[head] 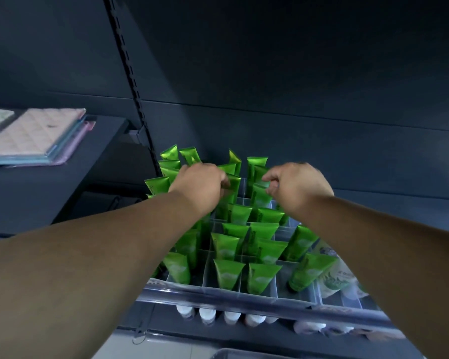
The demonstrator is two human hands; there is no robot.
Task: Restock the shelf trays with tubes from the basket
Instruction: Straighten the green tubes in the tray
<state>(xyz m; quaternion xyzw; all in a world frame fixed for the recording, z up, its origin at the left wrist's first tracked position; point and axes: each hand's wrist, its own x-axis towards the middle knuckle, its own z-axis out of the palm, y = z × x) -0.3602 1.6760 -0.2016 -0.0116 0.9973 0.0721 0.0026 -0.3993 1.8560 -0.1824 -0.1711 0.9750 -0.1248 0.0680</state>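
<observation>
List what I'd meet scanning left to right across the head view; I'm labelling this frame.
Quilted pouches → slotted shelf upright → left hand gripping a green tube → right hand pinching another green tube → pale tubes at far right.

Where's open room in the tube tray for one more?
Tray front row: bare slot between the upright tube and the leaning tube at right. Shelf surface near the pouches, left, is bare too. Crowded: back rows, where left hand and right hand each grip a tube.
</observation>
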